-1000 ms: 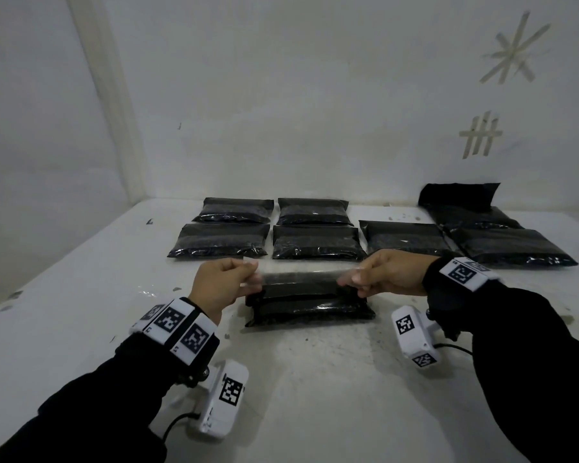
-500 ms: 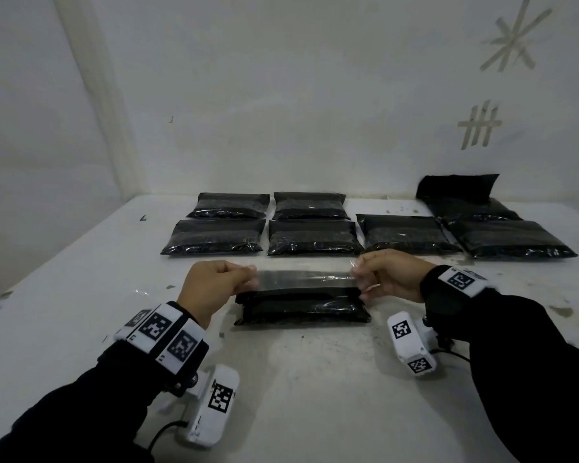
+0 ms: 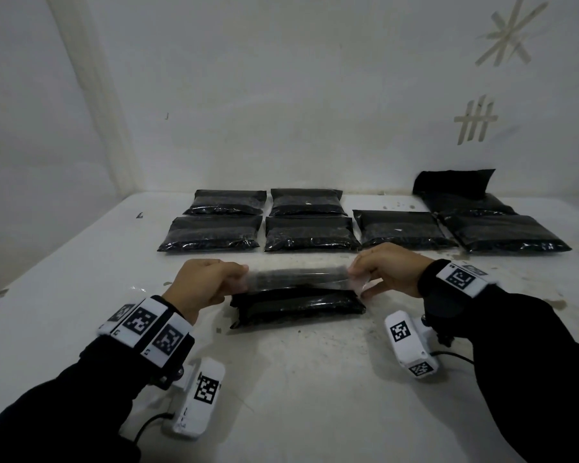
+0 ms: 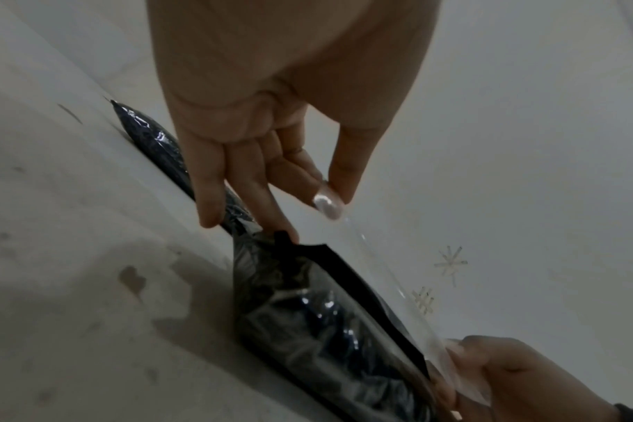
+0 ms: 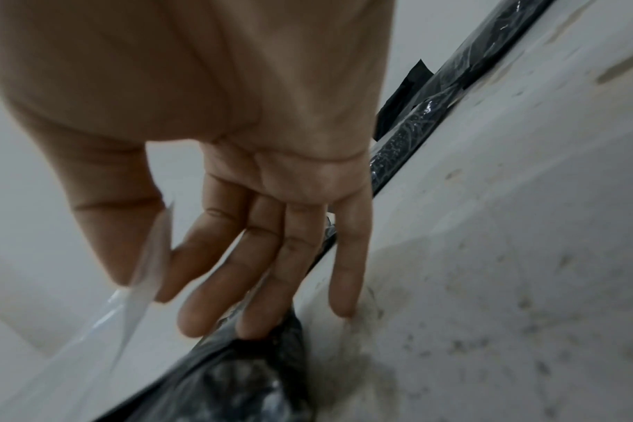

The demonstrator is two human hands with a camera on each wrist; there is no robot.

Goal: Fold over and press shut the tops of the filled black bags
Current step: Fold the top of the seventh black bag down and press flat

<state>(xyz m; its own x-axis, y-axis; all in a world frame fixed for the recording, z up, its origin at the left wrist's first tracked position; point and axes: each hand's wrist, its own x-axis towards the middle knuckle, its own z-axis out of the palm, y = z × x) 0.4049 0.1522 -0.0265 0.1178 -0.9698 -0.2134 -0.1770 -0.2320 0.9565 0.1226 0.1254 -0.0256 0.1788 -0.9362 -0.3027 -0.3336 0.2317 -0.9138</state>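
Observation:
A filled black bag point(image 3: 298, 307) lies flat on the white table point(image 3: 315, 389) in front of me. Its clear top flap point(image 3: 298, 277) is stretched level above it between my two hands. My left hand point(image 3: 239, 279) pinches the flap's left end between thumb and forefinger point(image 4: 329, 200). My right hand point(image 3: 358, 279) pinches the right end point(image 5: 145, 257) the same way. Its other fingers point(image 5: 264, 308) reach down straight, and their tips touch the bag's end point(image 5: 242, 382). In the left wrist view the bag point(image 4: 326, 319) runs toward the right hand point(image 4: 506, 379).
Several flat black bags point(image 3: 310, 233) lie in two rows behind the one I hold. More bags are piled at the back right point(image 3: 505, 233), one propped against the wall point(image 3: 452, 183). White walls close the back and left.
Both hands keep their pinch on the flap's ends and have barely moved. The right hand's lower fingers have spread out toward the bag.

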